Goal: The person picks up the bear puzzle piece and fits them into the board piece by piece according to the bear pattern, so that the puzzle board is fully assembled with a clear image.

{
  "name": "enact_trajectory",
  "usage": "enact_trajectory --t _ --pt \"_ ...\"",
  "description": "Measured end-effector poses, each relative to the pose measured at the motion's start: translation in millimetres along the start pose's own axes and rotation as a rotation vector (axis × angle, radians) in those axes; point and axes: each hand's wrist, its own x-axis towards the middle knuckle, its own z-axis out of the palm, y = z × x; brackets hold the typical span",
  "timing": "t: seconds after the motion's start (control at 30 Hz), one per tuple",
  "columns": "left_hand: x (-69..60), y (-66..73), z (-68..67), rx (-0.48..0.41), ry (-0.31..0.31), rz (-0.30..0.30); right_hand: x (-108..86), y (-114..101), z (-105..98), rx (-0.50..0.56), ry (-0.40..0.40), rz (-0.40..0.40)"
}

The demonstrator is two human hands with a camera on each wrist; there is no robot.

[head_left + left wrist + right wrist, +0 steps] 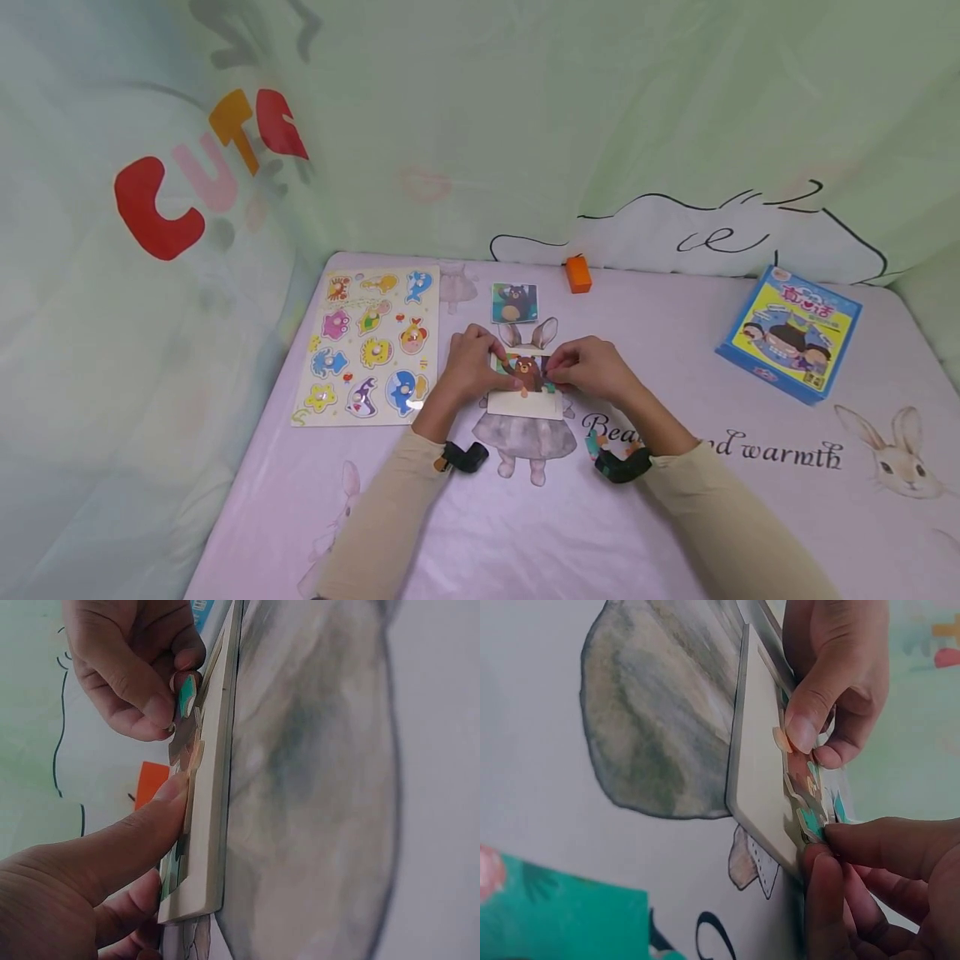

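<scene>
A small wooden puzzle board [525, 405] lies on the table, with a brown bear picture [528, 372] in its upper part. The left hand [474, 364] is at the board's left side, its thumb pressing on the bear pieces; some of its fingers are hidden behind the board's edge in the left wrist view. At the right side the right hand [596, 368] pinches a small green-edged puzzle piece [811, 823] between thumb and fingertips, at the edge of the picture. The piece looks tilted above the board. A square bear picture card [514, 303] lies just behind the board.
At the left lies a large board of sea animal pieces [367, 350]. An orange block [578, 274] stands near the back edge. A blue and yellow box [791, 333] sits at the right. Printed curtains hang behind and at the left.
</scene>
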Motion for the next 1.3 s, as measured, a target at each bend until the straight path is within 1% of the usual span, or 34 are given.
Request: enact_trajectory --t 0.13,0.27,0.47,0.6,0.67,0.73,0.97,1.1,1.3 --pt "0.3 0.1 0.0 -0.004 0.002 0.000 0.6 -1.0 -0.1 -0.023 0.012 0.017" --pt "0.5 0.0 0.8 0.003 0.002 -0.006 0.9 -0.7 0.1 -0.042 0.013 0.022" --pt "0.6 1.1 1.4 -0.011 0.002 -0.010 0.4 1.2 -1.0 -0.071 0.017 0.026" --pt "0.6 2.5 0.7 -0.009 -0.006 -0.026 1.4 2.5 -2.7 -0.078 0.030 0.032" --pt "0.6 4.0 0.7 -0.010 -0.008 -0.038 2.5 4.2 -3.5 -0.080 0.024 0.032" --pt "0.9 5.8 1.6 0.004 0.002 -0.047 3.8 6.2 -4.1 -0.084 0.012 0.025" --pt "1.4 13.5 9.2 0.132 0.063 -0.080 7.3 10.3 -5.3 -0.068 -0.022 0.024" --pt "1.1 15.3 11.5 0.157 0.085 -0.081 7.8 10.6 -4.9 -0.071 -0.020 0.024" --pt "1.1 14.5 13.7 0.162 0.090 -0.068 7.6 11.5 -4.1 -0.073 -0.007 0.014"
